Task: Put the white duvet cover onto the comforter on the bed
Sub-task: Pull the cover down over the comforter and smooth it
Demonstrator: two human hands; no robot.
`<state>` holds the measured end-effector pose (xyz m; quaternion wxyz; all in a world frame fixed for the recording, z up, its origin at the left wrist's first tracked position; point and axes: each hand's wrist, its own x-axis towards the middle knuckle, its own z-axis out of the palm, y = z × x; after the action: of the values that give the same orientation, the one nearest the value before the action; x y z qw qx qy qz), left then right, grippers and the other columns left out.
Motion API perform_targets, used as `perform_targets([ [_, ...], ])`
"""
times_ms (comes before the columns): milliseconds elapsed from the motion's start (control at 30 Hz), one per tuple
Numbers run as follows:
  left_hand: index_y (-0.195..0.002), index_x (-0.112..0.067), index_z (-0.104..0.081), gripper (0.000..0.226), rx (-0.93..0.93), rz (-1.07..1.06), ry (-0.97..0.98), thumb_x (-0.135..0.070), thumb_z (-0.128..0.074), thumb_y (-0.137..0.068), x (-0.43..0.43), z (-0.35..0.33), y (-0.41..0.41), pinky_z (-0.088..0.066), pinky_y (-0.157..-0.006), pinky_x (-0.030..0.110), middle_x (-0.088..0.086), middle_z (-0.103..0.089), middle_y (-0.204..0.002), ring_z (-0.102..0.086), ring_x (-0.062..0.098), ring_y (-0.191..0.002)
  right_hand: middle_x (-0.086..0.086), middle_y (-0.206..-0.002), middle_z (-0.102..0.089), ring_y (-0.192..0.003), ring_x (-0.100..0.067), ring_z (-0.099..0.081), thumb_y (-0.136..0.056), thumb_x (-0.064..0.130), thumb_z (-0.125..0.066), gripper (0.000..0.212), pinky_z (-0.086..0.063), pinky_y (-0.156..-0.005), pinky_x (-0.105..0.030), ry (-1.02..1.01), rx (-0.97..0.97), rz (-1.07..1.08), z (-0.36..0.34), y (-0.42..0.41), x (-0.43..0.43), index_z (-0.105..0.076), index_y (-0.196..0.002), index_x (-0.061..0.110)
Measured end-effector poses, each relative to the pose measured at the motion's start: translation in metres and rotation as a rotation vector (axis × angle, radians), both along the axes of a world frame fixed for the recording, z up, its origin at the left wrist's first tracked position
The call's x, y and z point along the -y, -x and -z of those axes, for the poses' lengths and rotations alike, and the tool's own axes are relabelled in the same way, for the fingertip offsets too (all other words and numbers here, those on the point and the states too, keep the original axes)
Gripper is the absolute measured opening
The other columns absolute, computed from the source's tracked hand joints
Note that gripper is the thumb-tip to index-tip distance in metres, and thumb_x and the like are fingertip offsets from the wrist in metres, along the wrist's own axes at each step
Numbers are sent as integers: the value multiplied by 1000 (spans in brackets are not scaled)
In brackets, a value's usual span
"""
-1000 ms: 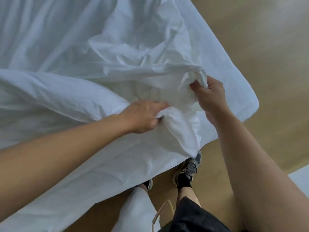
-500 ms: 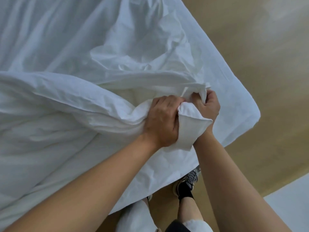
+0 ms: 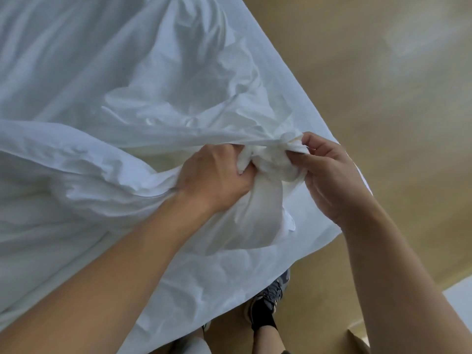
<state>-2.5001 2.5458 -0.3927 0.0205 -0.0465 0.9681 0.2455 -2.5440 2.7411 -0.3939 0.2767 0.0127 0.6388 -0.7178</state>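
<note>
Grip: left hand [image 3: 214, 180] clutches white duvet cover [image 3: 143, 103] | right hand [image 3: 329, 175] pinches same bunch

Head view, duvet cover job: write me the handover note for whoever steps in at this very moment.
Left hand: grips a bunch of white cloth, fingers curled into it.
Right hand: pinches the same bunch from the other side.
Duvet cover: lies rumpled across the upper left and is gathered at one corner between the hands, above the tan floor.
Comforter: all the cloth is white, so I cannot tell it from the cover.
Done: one corner is in hand.
Left: probably to seat that corner, then pull the cover flat.
</note>
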Motion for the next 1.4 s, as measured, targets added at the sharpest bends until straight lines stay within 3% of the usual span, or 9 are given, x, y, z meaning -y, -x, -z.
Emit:
perform_targets([
  [100, -92, -26, -71, 35, 58, 50, -50, -58, -61, -84, 0, -10, 12, -50, -71, 34, -3, -74, -91, -68, 24, -90, -14, -82, -63, -81, -25, -57, -80, 16, -64, 15, -41, -78, -36, -37, 51, -14, 0, 9, 0, -72, -81, 2],
  [233, -66, -21, -65, 61, 249, 79, -303, -82, -61, -70, -5, -32, 11, -46, -56, 19, -18, -63, -62, -61, 2, -62, -13, -75, -65, -72, -24, -58, -76, 19, -66, 15, -45, -69, -35, -131, 34, 3, -1, 17, -1, -76, -78, 8],
  [467, -65, -1, -57, 41, 379, -122, -438, -38, -68, -77, -23, -32, 23, -44, -58, 36, -2, -51, -59, -52, 17, -58, -2, -90, -77, -80, -15, -70, -86, -3, -54, 37, -54, -68, -21, -75, -37, -28, 0, 18, -3, -78, -92, 25],
  [667, -58, -17, -40, 42, 34, -124, 153, -36, -70, -80, -22, -19, 9, -30, -61, 31, 6, -50, -59, -54, 33, -66, -9, -88, -78, -84, -27, -75, -93, 24, -65, 29, -57, -75, -37, -236, -29, 37, 10, 19, -5, -63, -119, 34],
  [867, -112, -10, -66, 37, -368, -55, -20, -28, -75, -80, -15, -2, 7, -46, -67, 28, -8, -43, -92, -51, 15, -73, -8, -76, -75, -65, -17, -69, -79, 33, -83, 25, -52, -60, -33, -354, 37, 102, 16, 15, 4, -71, -81, 12],
  [967, -117, -20, -73, 38, -239, 7, -189, -41, -74, -85, -23, -1, 24, -44, -76, 14, -1, -47, -102, -45, 3, -79, -19, -87, -75, -69, -18, -67, -86, 30, -77, 23, -50, -66, -34, -270, 103, 21, 18, 17, -1, -78, -83, 7],
  [1100, -97, -24, -72, 19, 67, 63, -47, -43, -70, -92, -27, -1, 44, -38, -94, 36, -10, -62, -97, -46, 10, -95, -15, -96, -77, -82, -20, -70, -94, 26, -70, 20, -53, -76, -31, -160, 175, -3, 24, 17, -13, -80, -93, 9],
  [1200, -89, -19, -66, 15, 338, 26, -341, -32, -74, -91, -18, -10, 55, -44, -79, 30, -9, -66, -80, -56, 6, -75, -10, -85, -73, -77, -20, -64, -96, 24, -68, 17, -50, -71, -32, -119, 168, 8, 25, 16, -15, -76, -90, 10],
  [1400, -93, -9, -60, 17, 757, -120, -1220, -1, -69, -81, 5, -12, 66, -54, -76, 28, 8, -67, -91, -66, 19, -81, -16, -90, -71, -83, -27, -66, -96, 2, -60, 19, -54, -76, -38, 72, 317, 63, 17, 19, -2, -76, -86, 8],
])
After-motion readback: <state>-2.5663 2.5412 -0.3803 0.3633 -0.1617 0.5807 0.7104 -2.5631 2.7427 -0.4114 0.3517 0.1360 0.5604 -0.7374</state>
